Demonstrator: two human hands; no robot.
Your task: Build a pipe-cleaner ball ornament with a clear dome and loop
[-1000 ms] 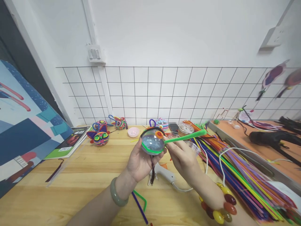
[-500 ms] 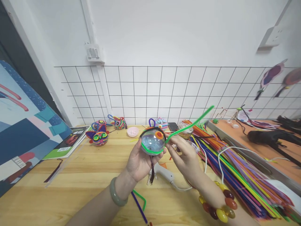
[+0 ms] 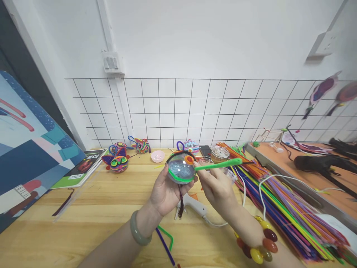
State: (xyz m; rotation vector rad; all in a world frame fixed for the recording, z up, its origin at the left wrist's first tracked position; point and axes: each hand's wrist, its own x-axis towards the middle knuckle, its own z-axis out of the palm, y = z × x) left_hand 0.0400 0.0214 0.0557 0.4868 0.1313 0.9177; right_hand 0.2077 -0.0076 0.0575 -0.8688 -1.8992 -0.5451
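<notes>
My left hand (image 3: 164, 190) cups a clear plastic ball (image 3: 181, 171) from below and the left. A black strip runs over the ball's top, and an orange coiled disc (image 3: 189, 160) sits at its upper right. Along the lower front lies a green pipe cleaner (image 3: 217, 164), whose free end sticks out to the right, nearly level. The fingers of my right hand (image 3: 217, 186) are closed at the ball's right side, where the pipe cleaner leaves it; the fingertips are partly hidden. A dark tassel (image 3: 181, 206) hangs under the ball.
Below the hands lies a white glue gun (image 3: 195, 204) with its cord. Bundled pipe cleaners (image 3: 284, 204) cover the right side. Finished colourful ornaments (image 3: 118, 163), a pink bowl (image 3: 157, 156) and a clear tub (image 3: 219, 152) stand behind. Loose green and purple pipe cleaners (image 3: 166, 243) lie in front.
The free end of the green pipe cleaner has swung down from a steep upward slant to nearly level. My right hand has shifted slightly; my left hand and the ball stay in place.
</notes>
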